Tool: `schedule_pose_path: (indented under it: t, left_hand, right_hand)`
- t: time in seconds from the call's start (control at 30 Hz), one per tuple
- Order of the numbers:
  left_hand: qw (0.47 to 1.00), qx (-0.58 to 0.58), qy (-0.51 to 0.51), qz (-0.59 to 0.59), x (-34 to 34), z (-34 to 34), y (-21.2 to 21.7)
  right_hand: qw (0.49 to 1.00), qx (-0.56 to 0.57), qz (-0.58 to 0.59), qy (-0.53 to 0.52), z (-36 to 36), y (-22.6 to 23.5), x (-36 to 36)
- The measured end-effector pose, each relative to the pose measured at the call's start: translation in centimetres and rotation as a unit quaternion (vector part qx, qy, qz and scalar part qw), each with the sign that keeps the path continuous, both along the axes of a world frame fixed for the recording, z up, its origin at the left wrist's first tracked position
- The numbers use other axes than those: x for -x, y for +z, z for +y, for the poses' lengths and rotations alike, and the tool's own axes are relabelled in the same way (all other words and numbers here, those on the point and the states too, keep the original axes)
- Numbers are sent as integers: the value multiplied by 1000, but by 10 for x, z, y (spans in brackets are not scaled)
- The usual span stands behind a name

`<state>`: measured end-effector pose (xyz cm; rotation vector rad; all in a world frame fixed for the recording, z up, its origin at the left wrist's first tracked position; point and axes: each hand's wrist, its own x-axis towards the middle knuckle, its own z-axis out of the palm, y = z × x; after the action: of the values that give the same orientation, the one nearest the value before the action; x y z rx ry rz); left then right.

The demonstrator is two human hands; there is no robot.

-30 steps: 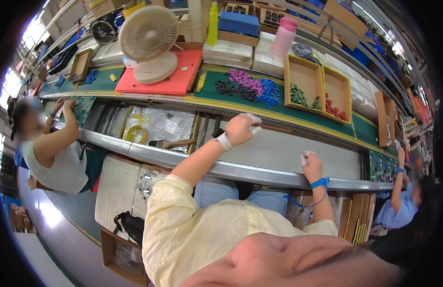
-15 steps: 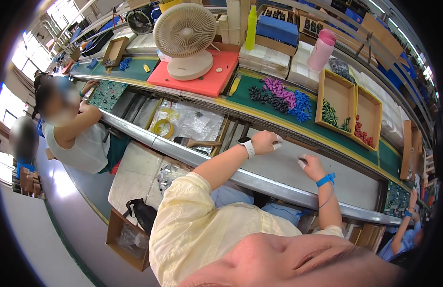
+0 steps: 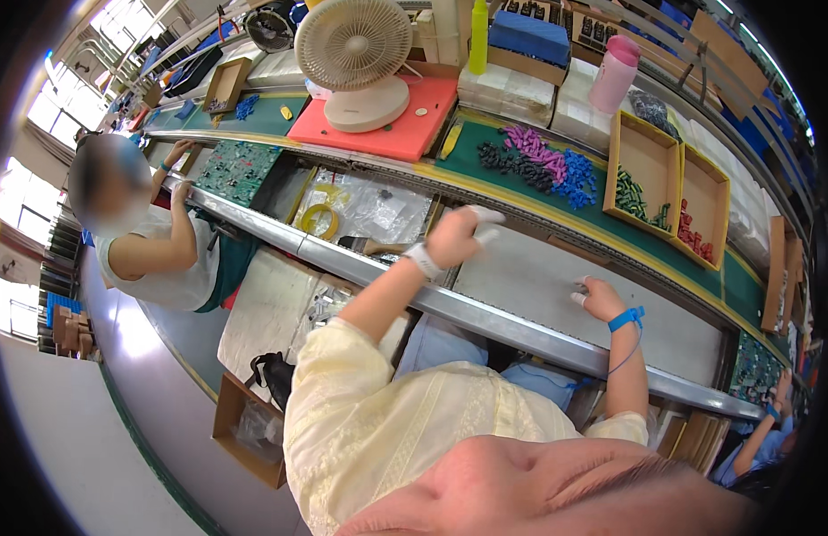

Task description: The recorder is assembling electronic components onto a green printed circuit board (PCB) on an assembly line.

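My left hand point(image 3: 455, 239) is over the left end of the bare grey line bed point(image 3: 530, 272), beside the tray of bagged parts. Its white-capped thumb and finger are stretched out and apart, with nothing visible between them; motion blurs them a little. A white watch band circles that wrist. Farther right, above the same bed, my right hand point(image 3: 603, 299) has its fingers curled in. Something small and dark shows near its fingertips, too small to name. A blue wrist strap point(image 3: 627, 319) with a cord is on that arm.
Black, purple and blue parts point(image 3: 580, 179) lie in piles on the green ledge. Beside them, cardboard trays point(image 3: 644, 170) hold green and red parts. A white fan point(image 3: 354, 45) stands on a red board. At left a co-worker point(image 3: 159, 241) touches a green circuit board point(image 3: 240, 171).
My left hand has moved left, and its fingers have spread. The co-worker's circuit board has shifted right along the line. My right hand stays curled in much the same place.
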<state>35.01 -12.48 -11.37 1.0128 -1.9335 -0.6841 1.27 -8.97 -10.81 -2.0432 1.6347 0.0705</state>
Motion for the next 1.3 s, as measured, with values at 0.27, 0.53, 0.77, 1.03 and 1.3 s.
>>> schedule_pose_path:
  t: [0.27,0.53,0.77,1.03,1.3]
  left_hand:
    - [924,97,320,-185,-205,13,-41]
    - [723,-219,560,-340,-393,2,-71]
    - [727,-323,484,-365,-385,-4,-67]
    - [764,-265,437,-394,-357,0,-77]
    - [818,-177,375,-399,-306,33,-60]
  right_hand:
    - [1000,-25,4,-19,3,4,-6]
    - [999,-18,-35,-37,3,-7,-9]
    - [993,7,-61,-96,8,-16,-2]
    - [992,64,-90,-62,18,8,-11]
    - [964,249,-89,41,-31,52,-28]
